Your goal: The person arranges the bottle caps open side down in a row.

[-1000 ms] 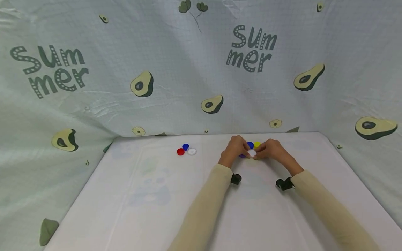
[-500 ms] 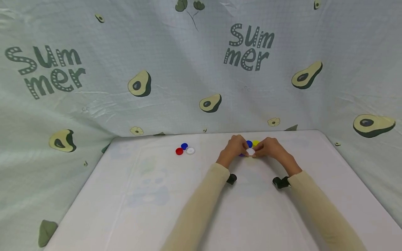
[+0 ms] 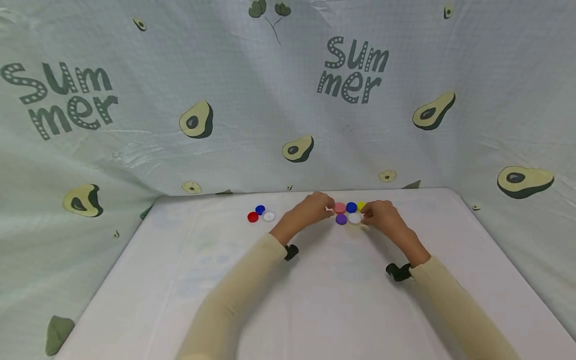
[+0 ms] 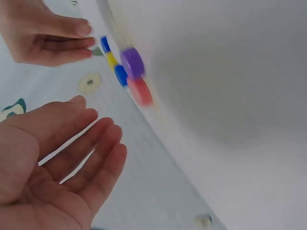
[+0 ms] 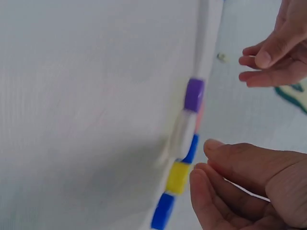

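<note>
A cluster of coloured round plastic caps lies near the far edge of the table: pink, blue, yellow, purple and a larger white cap. My right hand is just right of the white cap, fingers loosely bent with nothing between them. It hides another blue cap, seen beyond the yellow one in the right wrist view. Left of the pink cap, my left hand holds nothing; the left wrist view shows its fingers apart and relaxed.
To the left, a second group has a red cap, a small blue cap and a white cap. The white table ends at a printed curtain behind it. A black wrist camera sits under the right sleeve.
Both hands have let go of the white cap, which now lies beside the purple one. My left hand has moved left, uncovering the pink and purple caps; the right has drawn slightly right.
</note>
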Demonstrator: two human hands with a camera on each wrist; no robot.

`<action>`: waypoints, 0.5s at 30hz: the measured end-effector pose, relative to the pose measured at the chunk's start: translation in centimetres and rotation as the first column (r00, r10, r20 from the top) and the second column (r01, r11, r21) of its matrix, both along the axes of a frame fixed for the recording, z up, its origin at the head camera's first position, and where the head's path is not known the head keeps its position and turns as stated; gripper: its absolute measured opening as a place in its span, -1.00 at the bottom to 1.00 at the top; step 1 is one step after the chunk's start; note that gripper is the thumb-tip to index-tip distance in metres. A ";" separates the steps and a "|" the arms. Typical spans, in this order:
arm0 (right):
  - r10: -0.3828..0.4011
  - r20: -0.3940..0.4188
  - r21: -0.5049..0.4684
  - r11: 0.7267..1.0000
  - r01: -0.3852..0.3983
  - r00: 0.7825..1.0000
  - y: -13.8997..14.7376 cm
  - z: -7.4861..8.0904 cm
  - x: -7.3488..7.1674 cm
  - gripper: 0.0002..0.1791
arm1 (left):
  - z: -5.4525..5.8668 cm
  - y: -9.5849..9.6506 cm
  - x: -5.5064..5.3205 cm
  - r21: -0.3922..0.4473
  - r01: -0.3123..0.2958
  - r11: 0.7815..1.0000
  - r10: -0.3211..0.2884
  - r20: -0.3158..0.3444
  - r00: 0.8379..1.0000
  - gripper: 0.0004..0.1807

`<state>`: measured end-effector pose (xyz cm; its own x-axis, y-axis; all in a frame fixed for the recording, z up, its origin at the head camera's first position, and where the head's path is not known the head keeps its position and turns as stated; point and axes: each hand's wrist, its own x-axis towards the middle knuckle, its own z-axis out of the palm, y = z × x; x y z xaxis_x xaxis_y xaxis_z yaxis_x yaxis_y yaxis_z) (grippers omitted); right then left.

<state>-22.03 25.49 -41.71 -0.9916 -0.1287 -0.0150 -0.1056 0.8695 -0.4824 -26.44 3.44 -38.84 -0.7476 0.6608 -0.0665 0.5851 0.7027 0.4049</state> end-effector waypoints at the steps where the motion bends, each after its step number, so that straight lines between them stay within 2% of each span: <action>1: 0.009 -0.015 -0.009 1.000 -0.009 1.000 -0.5 0.3 0.4 -0.69 | 0.2 -1.2 0.0 0.013 0.004 1.000 -0.004 -0.022 1.000 -0.71; 4: 0.059 -0.075 -0.039 0.997 -0.062 0.995 -2.4 0.8 1.1 -0.73 | 0.6 -5.0 -0.1 0.054 0.011 0.999 -0.006 -0.086 0.996 -0.72; 7: 0.111 -0.111 -0.067 0.991 -0.119 0.988 -4.7 1.0 1.2 -0.73 | 1.0 -8.5 -0.4 0.080 -0.013 0.997 0.023 -0.131 0.991 -0.76; 11: 0.162 -0.120 -0.099 0.980 -0.174 0.979 -7.9 0.8 0.7 -0.70 | 1.1 -12.6 -0.5 0.093 -0.084 0.992 0.096 -0.125 0.987 -0.78; 15: 0.193 -0.095 -0.130 0.970 -0.204 0.977 -11.0 0.2 -0.4 -0.70 | 0.5 -15.9 -0.2 0.123 -0.140 0.982 0.151 -0.081 0.985 -0.75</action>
